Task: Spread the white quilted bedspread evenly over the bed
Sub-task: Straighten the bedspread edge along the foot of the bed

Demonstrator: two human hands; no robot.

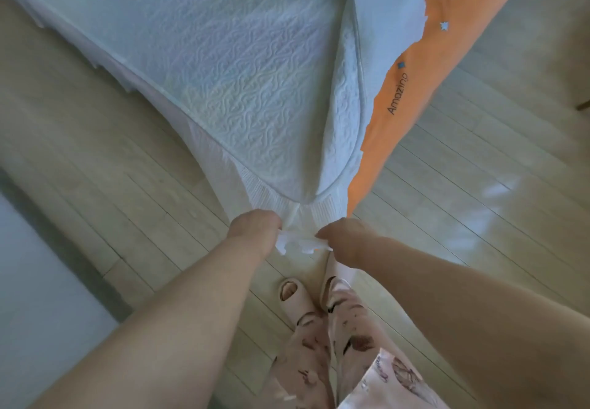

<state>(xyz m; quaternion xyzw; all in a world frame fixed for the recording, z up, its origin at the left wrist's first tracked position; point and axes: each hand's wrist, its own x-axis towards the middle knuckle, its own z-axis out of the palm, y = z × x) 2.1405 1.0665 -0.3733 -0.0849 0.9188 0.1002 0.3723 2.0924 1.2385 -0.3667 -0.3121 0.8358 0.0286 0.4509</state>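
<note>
- The white quilted bedspread (242,83) stretches away from both hands. It lies across the bed (447,9) and narrows to one rounded corner just beyond the knuckles.
- Its surface carries a raised wavy stitch pattern. A long fold runs up the cloth from the corner, directly ahead of the gap between the hands.
- A pleated white frill (255,185) edges the bedspread and gathers into a bunch where the hands meet it.
- The left hand (255,230) is clenched around the frill at the corner, its back facing the camera. White cloth pokes out on its inner side.
- The right hand (344,239) grasps the same bunched edge, with fingers curled under and thumb side toward the left hand. A short span of crumpled frill bridges the two hands.
- Both bare forearms reach forward and converge on that corner.
- Beyond the right hand and out to its outer side, the bed shows an uncovered strip of orange fabric printed with small blue stars and the word "Amazing".
- Pale wooden floorboards (479,185) lie beneath and to either side of the hands.
- Below the hands, toward the person, stand two beige slippers (292,293) and pink patterned trousers (351,344).
- Far out past the left forearm sits a blurred grey-and-white surface (32,281); I cannot tell what it is.
</note>
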